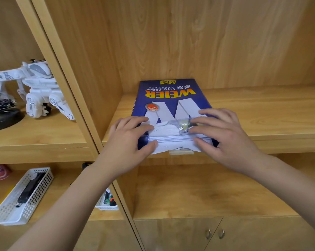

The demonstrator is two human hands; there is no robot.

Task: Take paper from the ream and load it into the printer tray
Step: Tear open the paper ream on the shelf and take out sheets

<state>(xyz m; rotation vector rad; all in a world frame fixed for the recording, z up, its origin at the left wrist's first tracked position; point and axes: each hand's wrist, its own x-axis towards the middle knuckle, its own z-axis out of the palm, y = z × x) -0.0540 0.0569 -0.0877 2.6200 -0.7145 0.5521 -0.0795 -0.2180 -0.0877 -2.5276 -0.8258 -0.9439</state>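
Observation:
A blue ream of copy paper [169, 98] with yellow lettering lies flat on a wooden shelf [261, 113], its near end torn open so white sheets [171, 139] show. My left hand [127, 140] grips the ream's near left corner, fingers on top and thumb at the front edge. My right hand [223, 134] holds the near right corner the same way, fingers over the torn wrapper. No printer or tray is in view.
The shelf unit's upright divider [77, 98] stands left of the ream. A white toy robot [39, 87] sits on the left shelf. Below it lie a white mesh basket [22, 196] and a second small basket [107, 201]. Cabinet doors with handles [214, 233] are beneath.

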